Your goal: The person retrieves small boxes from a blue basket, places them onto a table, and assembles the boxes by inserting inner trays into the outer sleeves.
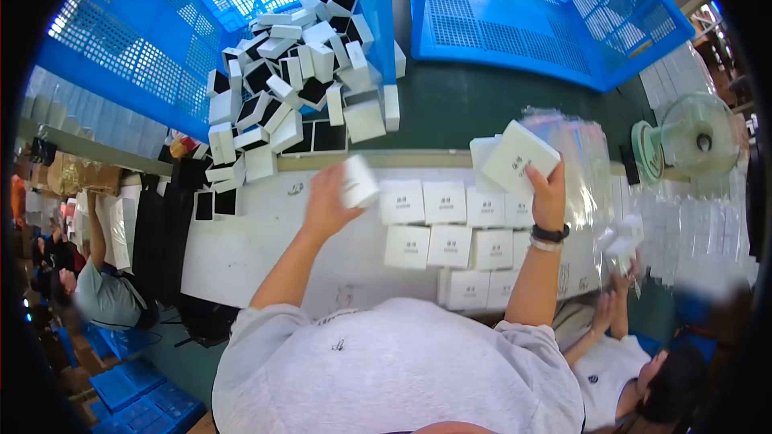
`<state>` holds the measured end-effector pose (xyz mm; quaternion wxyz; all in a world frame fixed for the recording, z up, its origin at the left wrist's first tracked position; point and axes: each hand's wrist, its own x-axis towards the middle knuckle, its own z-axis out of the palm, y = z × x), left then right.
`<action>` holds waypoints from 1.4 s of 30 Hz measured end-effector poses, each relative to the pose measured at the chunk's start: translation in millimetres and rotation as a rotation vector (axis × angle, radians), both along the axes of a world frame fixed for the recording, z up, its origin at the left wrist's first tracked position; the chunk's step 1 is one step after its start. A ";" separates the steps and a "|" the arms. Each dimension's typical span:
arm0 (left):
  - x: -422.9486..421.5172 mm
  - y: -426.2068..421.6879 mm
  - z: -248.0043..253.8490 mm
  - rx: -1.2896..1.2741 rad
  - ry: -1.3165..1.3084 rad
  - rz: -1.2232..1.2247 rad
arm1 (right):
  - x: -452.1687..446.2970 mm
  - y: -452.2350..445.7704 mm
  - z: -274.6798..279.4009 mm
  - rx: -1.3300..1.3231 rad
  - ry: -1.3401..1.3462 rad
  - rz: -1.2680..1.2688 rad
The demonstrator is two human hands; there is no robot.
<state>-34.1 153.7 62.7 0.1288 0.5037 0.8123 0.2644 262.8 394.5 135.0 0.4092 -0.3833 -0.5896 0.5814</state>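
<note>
A white box (359,182) is in my left hand (326,205), fingers round its left side, just left of the rows of boxes. My right hand (548,197) grips another white box (521,157) with dark print on its face, held tilted above the back right of the rows. Behind that box, part of a further white box (480,150) shows. Several printed white boxes (445,202) lie in rows on the white table (241,253) between my forearms. A heap of white boxes (286,88), some showing black insides, spills from a blue crate at the back left.
The blue crate (137,48) stands back left, another blue crate (515,24) back right. Clear plastic bags (572,161) lie right of my right hand. A green fan (693,141) stands far right. Co-workers (599,370) (108,297) are at lower right and left.
</note>
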 end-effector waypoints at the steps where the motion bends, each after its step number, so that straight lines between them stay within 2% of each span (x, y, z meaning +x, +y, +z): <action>1: -3.8 -34.1 -3.0 -0.027 0.005 0.103 | 7.9 -27.1 22.3 0.020 0.024 0.043; 3: 4.1 -97.3 -18.0 -0.031 0.004 0.169 | 4.1 -87.2 71.6 0.286 -0.052 0.178; 4: 8.8 -121.8 -28.8 -0.048 0.011 0.246 | 4.2 -117.1 100.6 0.449 -0.291 0.285; 5: 12.2 -141.6 -43.2 -0.053 0.012 0.199 | -1.8 -141.8 114.9 0.695 -0.221 0.356; 6: 14.3 -158.3 -59.6 -0.069 0.014 0.159 | -13.6 -182.5 166.2 0.709 -0.403 0.484; 8: 21.5 -175.7 -81.5 -0.134 0.022 0.118 | -39.1 -248.5 173.9 0.777 -0.280 0.581; 9: 36.3 -173.1 -61.9 -0.300 0.183 0.128 | -44.9 -262.5 172.8 0.964 -0.280 0.616; 10: 44.5 -170.6 -58.6 -0.274 0.178 0.146 | -50.6 -276.6 171.3 1.152 -0.267 0.635; 12: 59.2 -184.2 -64.2 -0.298 0.147 0.168 | -45.0 -311.8 176.0 0.702 -0.254 0.581; 14: 62.9 -186.1 -76.7 0.252 -0.413 0.184 | -36.5 -335.7 175.0 0.479 -0.255 0.565; 15: 65.6 -186.4 -83.8 0.244 -0.418 0.194 | -23.9 -341.1 175.2 0.433 -0.323 0.605; 17: 63.8 -184.6 -91.1 0.227 -0.215 0.105 | -5.0 -351.3 178.8 0.393 -0.371 0.644; 18: 62.6 -181.5 -87.7 0.222 -0.199 0.112 | 1.1 -356.3 181.7 0.354 -0.371 0.645; 20: 63.9 -176.9 -75.0 0.146 -0.011 -0.110 | 1.1 -366.6 184.8 0.309 -0.364 0.648; 21: 66.1 -177.6 -64.3 0.142 -0.017 -0.121 | -2.7 -373.9 187.3 0.226 -0.390 0.598; 23: 81.0 -169.1 -50.3 0.042 0.087 -0.434 | -9.5 -383.7 199.2 0.135 -0.452 0.493; 24: 89.6 -166.6 -55.1 0.054 0.058 -0.479 | -18.1 -382.2 210.5 0.136 -0.529 0.545; 25: 90.0 -164.5 -60.9 -0.117 0.026 -0.473 | -28.0 -376.3 219.4 0.137 -0.597 0.610; 26: 92.2 -164.6 -67.7 -0.293 -0.002 -0.457 | -26.3 -369.9 213.7 0.135 -0.634 0.645; 27: 93.7 -167.8 -82.7 -0.252 -0.001 -0.404 | -24.2 -364.3 208.5 0.134 -0.670 0.681; 29: 91.9 -172.1 -84.7 -0.248 -0.050 -0.381 | 3.0 -348.2 165.8 0.364 -0.344 0.631; 30: 93.3 -175.3 -84.4 -0.252 -0.108 -0.368 | 10.3 -339.1 151.9 0.313 -0.281 0.509; 33: 104.5 -182.1 -79.4 -0.276 -0.147 -0.264 | 30.6 -308.8 68.4 -0.073 -0.173 0.219; 34: 107.6 -182.1 -78.5 -0.341 -0.171 -0.210 | 39.0 -299.3 22.9 -0.285 -0.066 0.137; 35: 108.4 -180.5 -80.9 -0.348 -0.248 -0.171 | 42.8 -300.2 -15.9 -0.541 0.160 0.031; 36: 107.1 -178.6 -83.1 -0.344 -0.252 -0.172 | 46.1 -305.0 -49.4 -0.657 0.204 -0.057; 38: 102.2 -176.5 -85.9 -0.267 -0.835 -0.022 | 40.4 -320.9 -94.6 -0.762 0.295 -0.108; 39: 102.6 -176.0 -83.6 -0.268 -0.834 -0.021 | 37.8 -329.6 -114.4 -0.829 0.243 -0.119; 41: 105.0 -172.9 -76.9 -0.244 -1.419 0.206 | 29.9 -339.2 -129.2 -0.893 0.193 -0.131; 42: 104.7 -171.5 -80.1 -0.244 -1.419 0.202 | 26.4 -340.4 -130.8 -0.859 0.128 -0.088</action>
